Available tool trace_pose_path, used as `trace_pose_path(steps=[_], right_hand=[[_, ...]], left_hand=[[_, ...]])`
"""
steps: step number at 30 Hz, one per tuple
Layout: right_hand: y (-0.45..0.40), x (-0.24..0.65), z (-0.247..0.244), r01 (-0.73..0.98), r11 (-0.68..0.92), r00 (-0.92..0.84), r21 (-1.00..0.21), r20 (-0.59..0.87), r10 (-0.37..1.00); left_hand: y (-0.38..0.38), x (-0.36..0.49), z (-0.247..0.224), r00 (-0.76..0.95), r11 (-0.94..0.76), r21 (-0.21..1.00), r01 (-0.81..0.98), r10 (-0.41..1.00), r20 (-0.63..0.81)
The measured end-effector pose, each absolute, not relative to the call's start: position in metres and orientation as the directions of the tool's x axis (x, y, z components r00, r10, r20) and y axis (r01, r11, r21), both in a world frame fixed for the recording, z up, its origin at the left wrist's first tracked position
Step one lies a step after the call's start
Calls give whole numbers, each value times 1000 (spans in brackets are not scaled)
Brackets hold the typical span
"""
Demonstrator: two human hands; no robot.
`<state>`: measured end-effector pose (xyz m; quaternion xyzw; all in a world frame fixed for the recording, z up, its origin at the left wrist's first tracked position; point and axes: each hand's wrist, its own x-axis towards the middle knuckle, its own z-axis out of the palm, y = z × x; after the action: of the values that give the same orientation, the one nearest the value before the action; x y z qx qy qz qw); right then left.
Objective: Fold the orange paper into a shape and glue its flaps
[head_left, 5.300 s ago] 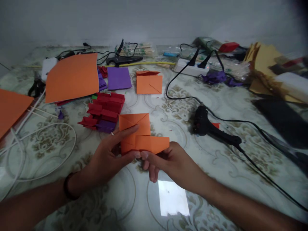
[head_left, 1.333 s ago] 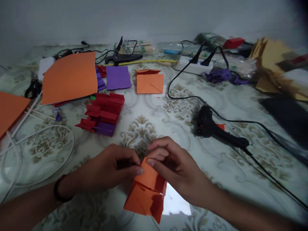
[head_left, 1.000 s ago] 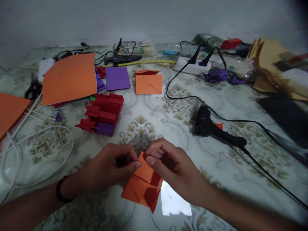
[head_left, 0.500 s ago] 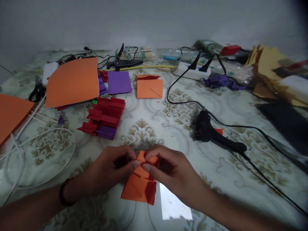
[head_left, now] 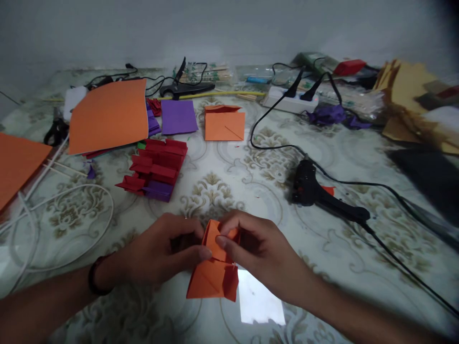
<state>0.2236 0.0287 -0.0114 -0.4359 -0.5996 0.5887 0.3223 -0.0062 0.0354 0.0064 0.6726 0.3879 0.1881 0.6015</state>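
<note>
Pinched narrowly between your left thumb and fingers, the folded orange paper (head_left: 210,283) is steadied at its left side by your left hand (head_left: 158,248), while your right hand (head_left: 267,258) grips its upper flap, thumb in front and fingers curled behind. It looks like you are working on the folds: the upper part stands partly open, the lower part hangs toward you with its right side bent. Any shift of your fingers calls for a light hold, since a hard squeeze could crush the creases. You cannot tell whether the paper touches the tabletop (head_left: 258,196) beneath; the near edge is out of view.

Ahead of your left hand sits a cluster of red and purple folded papers (head_left: 158,167). Toward the far edge are a second folded orange piece (head_left: 224,126), a purple sheet (head_left: 179,117) and a large orange sheet (head_left: 111,117). Well to your right lies a black glue gun (head_left: 306,184), its cord (head_left: 380,182) trailing toward the right edge, with a white power strip (head_left: 290,102) behind. Nothing stands between your hands, though your own fingers hide part of the flap and its creases
</note>
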Motion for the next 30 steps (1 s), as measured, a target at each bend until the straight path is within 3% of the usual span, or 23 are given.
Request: trace_pose_path(steps=[9,15,30], right_hand=[[28,224,-14,130,-102,-443,-986,-150,884],[28,226,-13,84,-124,-459,-989,-149,876],[27,227,-13,58,-164,-496,-985,-171,851]], left_hand=[[34,-3,7,574,4,914,407,777,-259],[37,-2,11,608,67,928,366,738,-293],[38,-5,8,623,35,936,350,737,-260]])
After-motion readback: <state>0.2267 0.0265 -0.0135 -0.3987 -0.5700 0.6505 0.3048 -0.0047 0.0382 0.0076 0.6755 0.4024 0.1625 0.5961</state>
